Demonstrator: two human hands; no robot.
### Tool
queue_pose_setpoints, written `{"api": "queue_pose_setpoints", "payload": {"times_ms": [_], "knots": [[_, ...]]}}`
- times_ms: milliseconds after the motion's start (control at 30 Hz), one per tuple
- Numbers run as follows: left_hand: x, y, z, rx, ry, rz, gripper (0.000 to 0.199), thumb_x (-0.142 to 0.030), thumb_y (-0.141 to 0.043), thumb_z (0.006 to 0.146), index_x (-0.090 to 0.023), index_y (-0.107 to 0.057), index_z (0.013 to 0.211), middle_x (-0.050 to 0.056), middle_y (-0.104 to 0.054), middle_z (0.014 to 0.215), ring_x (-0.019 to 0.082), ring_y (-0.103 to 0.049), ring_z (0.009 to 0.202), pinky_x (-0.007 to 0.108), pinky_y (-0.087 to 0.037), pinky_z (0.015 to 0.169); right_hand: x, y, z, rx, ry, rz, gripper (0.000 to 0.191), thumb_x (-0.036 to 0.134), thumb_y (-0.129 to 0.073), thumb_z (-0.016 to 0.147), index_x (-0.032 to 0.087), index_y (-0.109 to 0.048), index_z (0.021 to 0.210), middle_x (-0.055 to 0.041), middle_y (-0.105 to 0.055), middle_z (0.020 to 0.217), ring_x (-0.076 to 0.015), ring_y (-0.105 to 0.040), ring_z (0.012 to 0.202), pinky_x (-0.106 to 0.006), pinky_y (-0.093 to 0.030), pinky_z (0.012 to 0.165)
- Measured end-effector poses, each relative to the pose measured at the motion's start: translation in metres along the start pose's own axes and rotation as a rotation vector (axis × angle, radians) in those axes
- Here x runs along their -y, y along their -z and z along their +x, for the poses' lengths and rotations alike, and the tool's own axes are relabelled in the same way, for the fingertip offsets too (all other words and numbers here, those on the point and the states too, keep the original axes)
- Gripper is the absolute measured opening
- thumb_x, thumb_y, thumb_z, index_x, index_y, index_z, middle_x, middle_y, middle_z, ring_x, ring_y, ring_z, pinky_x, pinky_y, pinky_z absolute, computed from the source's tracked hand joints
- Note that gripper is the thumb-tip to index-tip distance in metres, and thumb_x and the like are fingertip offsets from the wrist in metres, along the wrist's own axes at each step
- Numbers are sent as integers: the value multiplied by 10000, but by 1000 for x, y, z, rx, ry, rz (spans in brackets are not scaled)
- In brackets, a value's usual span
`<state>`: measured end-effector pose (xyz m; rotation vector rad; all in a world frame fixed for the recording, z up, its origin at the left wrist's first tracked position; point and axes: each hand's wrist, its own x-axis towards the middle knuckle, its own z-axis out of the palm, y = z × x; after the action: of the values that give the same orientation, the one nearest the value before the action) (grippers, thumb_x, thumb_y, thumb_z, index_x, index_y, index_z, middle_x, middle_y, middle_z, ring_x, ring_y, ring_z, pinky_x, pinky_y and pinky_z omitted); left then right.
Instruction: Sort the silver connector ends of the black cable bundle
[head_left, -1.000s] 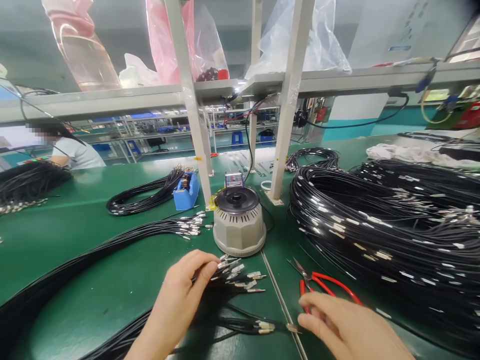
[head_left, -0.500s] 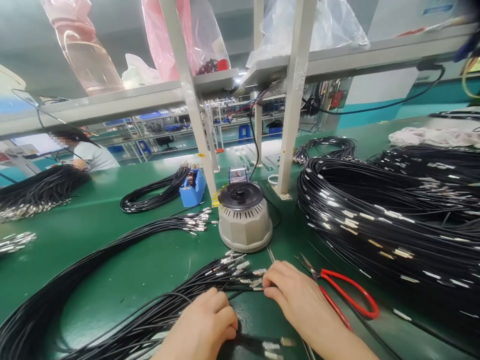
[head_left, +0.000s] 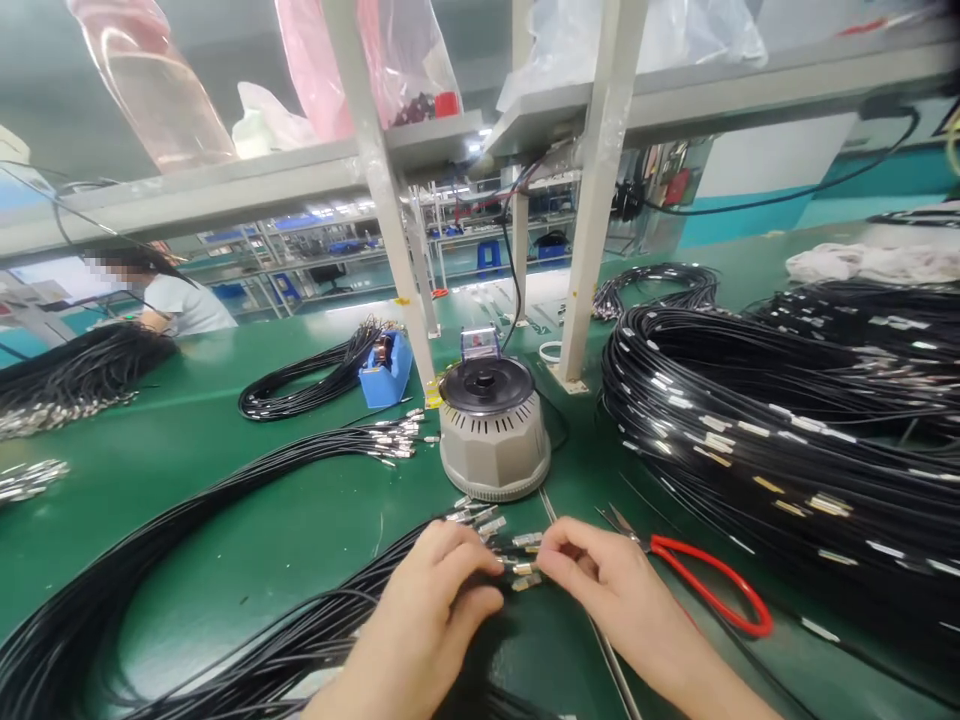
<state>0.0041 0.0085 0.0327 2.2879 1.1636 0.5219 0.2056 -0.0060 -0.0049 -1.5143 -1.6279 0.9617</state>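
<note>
In the head view my left hand (head_left: 435, 610) lies over a bundle of thin black cables (head_left: 330, 600), fingers curled round a cable near its end. Its thumb shows slightly apart from the index finger. My right hand (head_left: 611, 575) faces it, thumb and forefinger pinched at the tip of a small metal cable connector (head_left: 523, 568). More silver connectors (head_left: 491, 526) fan out just beyond the left fingers. Red-handled cutters (head_left: 712, 585) lie right of my right hand, their lower handle mostly hidden by it.
A round grey machine with a black top (head_left: 495, 430) stands ahead. Large coils of black cable (head_left: 697, 400) rise on the right. A blue tape dispenser (head_left: 386, 370) and another cable bundle (head_left: 300, 460) are to the left. Shelf posts (head_left: 600, 200) stand behind. A person (head_left: 180, 300) sits far left.
My left hand has moved up and forward to the connector ends. My right hand has shifted slightly right and now pinches at a connector tip. The connectors lying below between the hands are mostly gone from view.
</note>
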Motion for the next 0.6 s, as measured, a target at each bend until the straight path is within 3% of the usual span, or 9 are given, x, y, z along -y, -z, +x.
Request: {"api": "queue_pose_setpoints", "payload": {"times_ms": [67, 200, 300, 400, 600], "knots": [[-4, -12, 15, -12, -29, 54, 218, -27, -685, 823, -165, -673, 990, 56, -677, 1010, 212, -602, 965, 308, -494, 882, 0, -1, 0, -5, -7, 38, 297, 385, -475, 911, 212, -543, 679, 52, -460, 613, -137, -443, 592, -237, -335, 531], [-1, -29, 28, 54, -42, 154, 126, -28, -642, 849, -133, -712, 848, 69, -711, 821, 234, -623, 800, 339, -512, 757, 0, -5, 3, -19, -10, 83, 319, 418, -460, 904, 212, -516, 667, 54, -430, 609, -141, -431, 597, -235, -347, 538], [4, -30, 28, -2, -4, 126, 188, 2, -584, 870, -138, -708, 871, 65, -715, 817, 216, -635, 769, 294, -499, 704, 1, -7, 8, -31, -10, 89, 316, 423, -460, 903, 212, -516, 675, 55, -420, 615, -141, -426, 596, -235, -347, 538], [5, -28, 27, -32, 15, 42, 137, -72, -589, 905, -170, -683, 884, 21, -717, 801, 157, -642, 709, 208, -474, 644, 4, -8, 13, -54, 8, 73, 331, 434, -450, 916, 217, -509, 673, 50, -448, 622, -142, -430, 596, -232, -341, 527], [12, -28, 29, -67, 128, -52, 219, -92, -483, 875, -190, -550, 691, 50, -650, 668, 217, -633, 621, 280, -419, 579, 16, -13, 18, -161, 75, 19, 334, 430, -504, 902, 233, -514, 632, 36, -507, 610, -162, -460, 589, -244, -303, 512]]}}
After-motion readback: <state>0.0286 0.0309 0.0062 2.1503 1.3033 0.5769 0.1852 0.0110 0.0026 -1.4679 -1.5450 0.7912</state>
